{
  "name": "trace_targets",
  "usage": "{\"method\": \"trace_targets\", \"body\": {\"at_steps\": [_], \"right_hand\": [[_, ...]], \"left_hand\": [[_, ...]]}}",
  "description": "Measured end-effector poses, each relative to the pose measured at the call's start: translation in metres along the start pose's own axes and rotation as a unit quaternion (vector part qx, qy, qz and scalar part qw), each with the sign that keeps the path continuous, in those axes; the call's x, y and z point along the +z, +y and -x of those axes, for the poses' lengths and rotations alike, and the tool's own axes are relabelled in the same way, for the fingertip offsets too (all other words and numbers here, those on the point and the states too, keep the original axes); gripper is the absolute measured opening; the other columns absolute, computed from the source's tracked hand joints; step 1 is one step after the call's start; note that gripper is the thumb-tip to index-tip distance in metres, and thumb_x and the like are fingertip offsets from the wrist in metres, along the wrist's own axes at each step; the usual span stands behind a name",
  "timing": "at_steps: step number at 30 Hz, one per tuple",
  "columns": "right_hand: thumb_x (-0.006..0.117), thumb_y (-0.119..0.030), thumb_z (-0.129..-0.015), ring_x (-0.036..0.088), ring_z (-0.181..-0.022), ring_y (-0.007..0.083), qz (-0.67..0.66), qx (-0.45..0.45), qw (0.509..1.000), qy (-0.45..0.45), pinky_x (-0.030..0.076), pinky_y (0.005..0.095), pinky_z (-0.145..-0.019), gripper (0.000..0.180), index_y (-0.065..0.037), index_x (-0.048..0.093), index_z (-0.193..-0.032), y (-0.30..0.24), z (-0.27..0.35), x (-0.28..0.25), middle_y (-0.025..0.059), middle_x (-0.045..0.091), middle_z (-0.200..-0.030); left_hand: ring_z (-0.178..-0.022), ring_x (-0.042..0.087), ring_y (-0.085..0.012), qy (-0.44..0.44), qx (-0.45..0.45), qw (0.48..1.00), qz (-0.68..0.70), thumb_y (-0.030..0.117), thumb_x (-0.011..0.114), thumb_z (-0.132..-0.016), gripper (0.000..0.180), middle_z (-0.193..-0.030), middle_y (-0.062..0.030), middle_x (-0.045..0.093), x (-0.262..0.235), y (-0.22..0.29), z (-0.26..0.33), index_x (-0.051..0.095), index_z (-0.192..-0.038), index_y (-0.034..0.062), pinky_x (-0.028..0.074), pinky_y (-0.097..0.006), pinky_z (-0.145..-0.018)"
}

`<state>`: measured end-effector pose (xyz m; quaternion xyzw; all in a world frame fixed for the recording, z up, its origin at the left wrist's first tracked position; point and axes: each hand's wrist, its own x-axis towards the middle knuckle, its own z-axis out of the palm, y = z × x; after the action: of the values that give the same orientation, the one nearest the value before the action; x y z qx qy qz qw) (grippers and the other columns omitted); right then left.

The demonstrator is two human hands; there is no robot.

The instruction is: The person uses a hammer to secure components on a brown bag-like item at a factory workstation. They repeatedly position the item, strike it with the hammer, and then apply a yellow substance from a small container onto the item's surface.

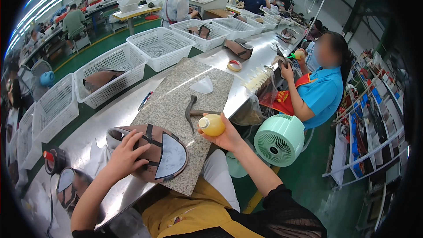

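Shoe upper (154, 152), brown with dark straps and a pale grey panel, lies flat on the near corner of a speckled granite slab (185, 101) that rests on the long steel counter (110, 119). Largest of what surrounds it is a row of white mesh baskets (161, 46) along the far side of the counter, one of them (108, 77) holding a brown piece. Across the counter's right edge a person in a blue shirt and red apron (319, 92) sits working with a small bottle in one hand, and a mint-green fan (280, 139) stands between that person and the wearer. On the slab beyond the upper lie a dark hammer (190, 111) and a pale translucent piece (202, 86); a roll of tape (234, 65) sits farther up the counter, and a blue pen (145, 100) lies just left of the slab. The left hand (125, 154) presses down on the upper's left part, fingers spread flat across the straps, its grip wide and holding nothing closed. The right hand (224, 136) is raised just right of the slab, its grip wrapped around a small yellow squeeze bottle (211, 124) with a white cap, tilted toward the upper but apart from it. A second, similar upper (72, 187) lies at the near left of the counter beside a dark tape roll (53, 158).
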<state>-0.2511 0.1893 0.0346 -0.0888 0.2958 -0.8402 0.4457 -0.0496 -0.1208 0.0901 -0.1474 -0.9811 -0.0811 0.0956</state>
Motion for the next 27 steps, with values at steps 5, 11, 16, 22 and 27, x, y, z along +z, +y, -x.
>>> {"method": "trace_targets", "body": {"at_steps": [5, 11, 16, 22, 27], "right_hand": [[0.05, -0.049, -0.093, 0.051, -0.119, 0.0386, 0.093, -0.071, 0.992, -0.05, 0.053, 0.044, -0.09, 0.069, -0.008, 0.029, -0.143, -0.055, 0.025, 0.035, 0.0245, 0.045, -0.133], [0.074, -0.034, -0.077, 0.056, -0.111, 0.0302, 0.654, -0.074, 0.746, 0.101, 0.046, 0.035, -0.095, 0.071, -0.005, 0.043, -0.135, -0.11, 0.041, 0.04, 0.0173, 0.052, -0.127], [0.074, -0.024, -0.079, 0.059, -0.098, 0.0207, 0.655, -0.246, 0.683, 0.211, 0.049, 0.0328, -0.086, 0.059, -0.001, 0.047, -0.127, -0.088, 0.047, -0.006, 0.0147, 0.058, -0.109], [0.074, -0.024, -0.081, 0.056, -0.101, 0.0152, 0.624, -0.227, 0.732, 0.15, 0.046, 0.0288, -0.087, 0.06, -0.004, 0.046, -0.13, -0.059, 0.037, 0.022, 0.0088, 0.058, -0.109], [0.076, -0.029, -0.078, 0.057, -0.102, 0.0218, 0.61, -0.282, 0.736, 0.075, 0.047, 0.0334, -0.089, 0.066, -0.005, 0.044, -0.13, -0.071, -0.01, 0.082, 0.0116, 0.056, -0.112]], "left_hand": [[-0.126, 0.042, -0.0355, -0.111, -0.099, 0.989, 0.021, 0.034, 0.075, -0.072, 0.065, -0.138, -0.0152, 0.043, -0.023, 0.001, 0.008, 0.051, -0.132, 0.0218, 0.036, -0.044, -0.103], [-0.102, 0.06, -0.033, -0.172, -0.143, 0.972, 0.067, 0.025, 0.073, -0.075, 0.067, -0.114, -0.0125, 0.062, -0.018, -0.002, 0.006, 0.045, -0.135, 0.0178, 0.046, -0.042, -0.088], [-0.092, 0.062, -0.035, -0.026, -0.108, 0.986, 0.123, 0.02, 0.068, -0.079, 0.056, -0.105, -0.0149, 0.063, 0.007, 0.007, 0.01, 0.047, -0.13, 0.0114, 0.05, -0.043, -0.074], [-0.085, 0.062, -0.0297, -0.083, -0.087, 0.993, 0.001, 0.044, 0.069, -0.076, 0.059, -0.091, -0.0119, 0.064, -0.001, 0.027, 0.006, 0.053, -0.123, 0.0111, 0.05, -0.039, -0.071], [-0.094, 0.055, -0.0245, 0.007, -0.093, 0.992, -0.087, 0.042, 0.069, -0.075, 0.047, -0.096, -0.0059, 0.059, -0.007, 0.037, -0.017, 0.061, -0.113, 0.016, 0.045, -0.035, -0.075]]}}
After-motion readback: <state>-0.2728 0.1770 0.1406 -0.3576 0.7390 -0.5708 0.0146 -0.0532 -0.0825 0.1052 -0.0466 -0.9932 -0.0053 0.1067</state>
